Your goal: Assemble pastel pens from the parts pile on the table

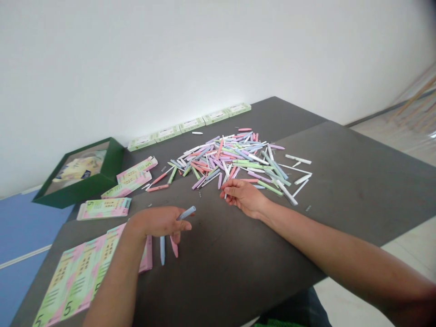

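My left hand (158, 222) is closed around several pastel sticks. A pale blue stick (186, 212) pokes out past the thumb side, while another pale blue stick (162, 250) and a pink stick (174, 246) hang below the fingers. My right hand (243, 196) lies on the dark table (259, 254) with its fingertips at the near edge of a loose heap of pink, lilac, green, blue and white sticks (225, 161). It shows nothing held, though a thin white stick (225, 193) lies just under its fingers.
Printed pastel green-and-pink sheets marked 5 (78, 277) lie at the near left, with more (129, 179) beyond them. An open dark green box (81, 172) holding papers sits at the left edge. Several small pale green boxes (190, 125) line the far edge.
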Tool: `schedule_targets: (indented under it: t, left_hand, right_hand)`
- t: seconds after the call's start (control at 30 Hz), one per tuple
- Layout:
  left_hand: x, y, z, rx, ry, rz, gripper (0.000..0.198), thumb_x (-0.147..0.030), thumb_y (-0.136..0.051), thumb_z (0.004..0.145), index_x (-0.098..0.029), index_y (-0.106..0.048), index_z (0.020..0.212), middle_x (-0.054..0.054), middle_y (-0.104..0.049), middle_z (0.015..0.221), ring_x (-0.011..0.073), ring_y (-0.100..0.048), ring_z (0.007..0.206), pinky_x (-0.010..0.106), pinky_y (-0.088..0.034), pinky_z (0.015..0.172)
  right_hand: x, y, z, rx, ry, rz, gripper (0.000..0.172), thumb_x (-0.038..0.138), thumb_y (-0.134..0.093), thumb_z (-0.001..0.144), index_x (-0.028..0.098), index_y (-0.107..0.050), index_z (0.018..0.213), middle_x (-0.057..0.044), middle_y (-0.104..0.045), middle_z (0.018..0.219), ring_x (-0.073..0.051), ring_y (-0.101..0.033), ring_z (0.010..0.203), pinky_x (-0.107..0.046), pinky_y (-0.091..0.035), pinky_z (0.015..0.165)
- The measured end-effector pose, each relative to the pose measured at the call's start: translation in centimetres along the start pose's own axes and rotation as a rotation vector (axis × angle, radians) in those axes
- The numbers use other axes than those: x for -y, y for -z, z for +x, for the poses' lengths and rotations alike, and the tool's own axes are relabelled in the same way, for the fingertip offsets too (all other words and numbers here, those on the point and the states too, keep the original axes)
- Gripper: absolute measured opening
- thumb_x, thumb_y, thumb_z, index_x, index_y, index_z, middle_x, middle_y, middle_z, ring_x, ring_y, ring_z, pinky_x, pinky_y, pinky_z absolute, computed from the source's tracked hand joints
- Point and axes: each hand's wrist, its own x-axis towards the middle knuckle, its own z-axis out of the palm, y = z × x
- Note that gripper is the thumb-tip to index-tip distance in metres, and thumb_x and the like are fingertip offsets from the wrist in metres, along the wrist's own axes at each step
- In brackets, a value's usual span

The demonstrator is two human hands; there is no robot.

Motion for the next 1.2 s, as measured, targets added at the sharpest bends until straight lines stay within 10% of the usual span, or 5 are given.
schedule_targets:
  t: [0.3, 0.67, 1.2]
  left_hand:
    - [0.1, -0.1, -0.3, -0.024, -0.008, 0.048, 0.054, -0.063, -0.041, 0.079, -0.018, -0.069, 0.075, 0.004, -0.072, 0.078, 0.0204, -0.063, 0.079, 0.024, -0.042, 0.075]
    - [0.2, -1.2, 0.9, -0.057, -0.007, 0.103, 0.032, -0.041, -0.043, 0.082, -0.017, -0.061, 0.073, 0.004, -0.072, 0.069, 0.0181, -0.063, 0.062, 0.023, -0.044, 0.057]
    - [-0.9, -1.2, -0.6, -0.092, -0.081, 0.133, 0.027, -0.036, -0.042, 0.084, -0.017, -0.058, 0.073, 0.004, -0.071, 0.071, 0.0183, -0.064, 0.066, 0.024, -0.046, 0.06]
  right_hand:
    - [0.8, 1.6, 1.1, -0.108, 0.118, -0.031, 0.014, 0.019, -0.062, 0.067, 0.016, -0.053, 0.078, 0.001, -0.062, 0.063, -0.006, -0.051, 0.046, -0.019, -0.04, 0.045]
    - [-1.0, -5.7, -2.3, 0.093, 0.318, -0.113, 0.005, 0.017, -0.054, 0.075, 0.017, -0.055, 0.08, 0.001, -0.061, 0.07, -0.008, -0.053, 0.055, -0.023, -0.043, 0.054]
    - [-2.9, -8.1, -4.8, -0.052, 0.549, -0.234, 0.008, 0.021, -0.053, 0.082, 0.021, -0.059, 0.087, -0.003, -0.064, 0.084, -0.015, -0.058, 0.078, -0.028, -0.044, 0.072]
